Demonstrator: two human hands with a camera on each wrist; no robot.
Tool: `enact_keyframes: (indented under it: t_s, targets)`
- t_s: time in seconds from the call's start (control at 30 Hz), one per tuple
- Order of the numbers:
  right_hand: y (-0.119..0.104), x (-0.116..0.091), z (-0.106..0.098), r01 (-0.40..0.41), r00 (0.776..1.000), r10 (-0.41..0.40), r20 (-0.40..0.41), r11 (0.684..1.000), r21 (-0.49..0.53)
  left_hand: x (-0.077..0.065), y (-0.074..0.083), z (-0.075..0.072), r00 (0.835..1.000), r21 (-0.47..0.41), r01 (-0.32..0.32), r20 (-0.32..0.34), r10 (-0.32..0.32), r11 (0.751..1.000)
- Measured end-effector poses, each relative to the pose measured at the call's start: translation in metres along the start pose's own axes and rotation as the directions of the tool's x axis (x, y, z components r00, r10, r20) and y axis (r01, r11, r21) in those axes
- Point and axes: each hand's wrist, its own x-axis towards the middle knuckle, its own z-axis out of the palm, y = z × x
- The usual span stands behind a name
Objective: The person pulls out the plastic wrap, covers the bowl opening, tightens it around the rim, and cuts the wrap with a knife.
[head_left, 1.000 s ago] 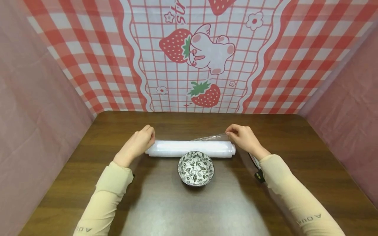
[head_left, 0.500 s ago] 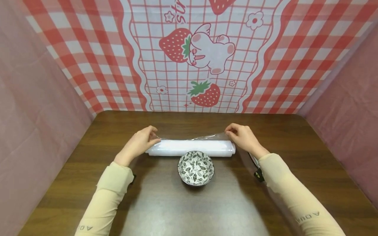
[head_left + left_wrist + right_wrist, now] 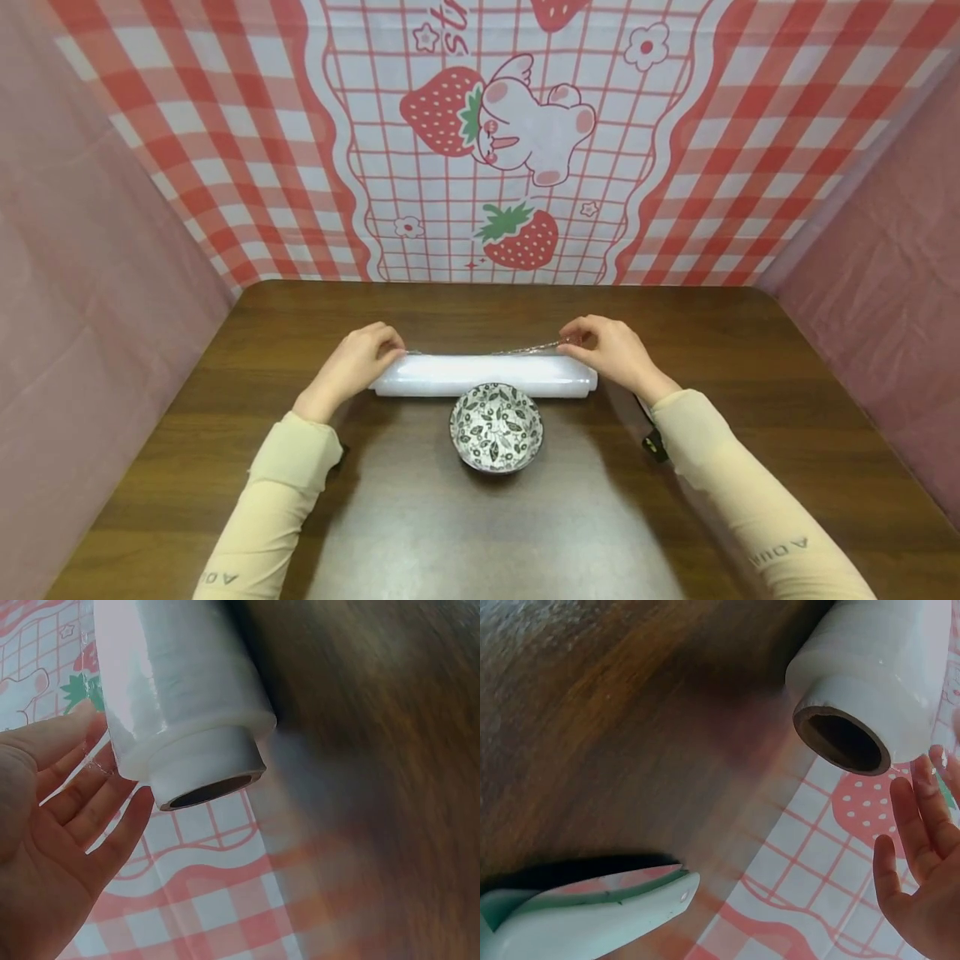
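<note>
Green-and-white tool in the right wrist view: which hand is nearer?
Right: the right hand is near the tool without touching it; the left hand is at the wrap roll's left end.

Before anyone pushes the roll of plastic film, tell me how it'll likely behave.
The roll, a cylinder lying on its side, would probably roll, though the bowl in front might check it. Its glossy surface may feel slippery. The thin loose edge is likely floppy.
</note>
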Motion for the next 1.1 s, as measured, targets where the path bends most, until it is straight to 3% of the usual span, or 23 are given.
enact_keyframes:
  t_s: [0.27, 0.6, 1.1]
  targets:
    - [0.001, 0.005, 0.007, 0.062, 0.997, -0.065, -0.052, 0.997, -0.055, 0.004, 0.0, 0.002, 1.0, -0.026, 0.021, -0.012, -0.021, 0.999]
    - [0.0, 0.01, 0.011, 0.1, 0.994, -0.1, -0.052, 0.995, 0.005, 0.008, -0.002, 0.003, 0.998, -0.043, 0.064, -0.019, -0.065, 0.997]
    - [-0.003, 0.013, 0.012, 0.045, 0.999, -0.044, -0.016, 0.999, 0.025, 0.018, -0.002, 0.001, 0.995, -0.075, 0.096, -0.035, -0.098, 0.993]
